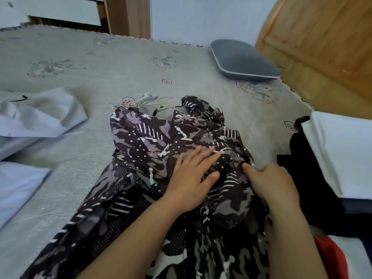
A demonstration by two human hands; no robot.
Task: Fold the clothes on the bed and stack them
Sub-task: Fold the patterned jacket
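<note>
While crumpled on the bed (pixel 84 63), patterned garment (pixel 153 141) under both hands (pixel 227 178).

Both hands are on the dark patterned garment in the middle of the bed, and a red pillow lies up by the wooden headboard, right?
Not quite: the head view shows the pillow is grey, not red. Both hands, left and right, are on the dark patterned garment, near the wooden headboard.

1. We count 1 patterned dark garment (pixel 161 141) at the middle of the bed (pixel 100 73).
2. Left of that garment lie 2 pale garments (pixel 38 113).
3. Right of it, 1 stack of folded clothes (pixel 332 154).
4. Beyond it, 1 grey pillow (pixel 243 59).
5. On it, 2 hands (pixel 191 178).
</note>
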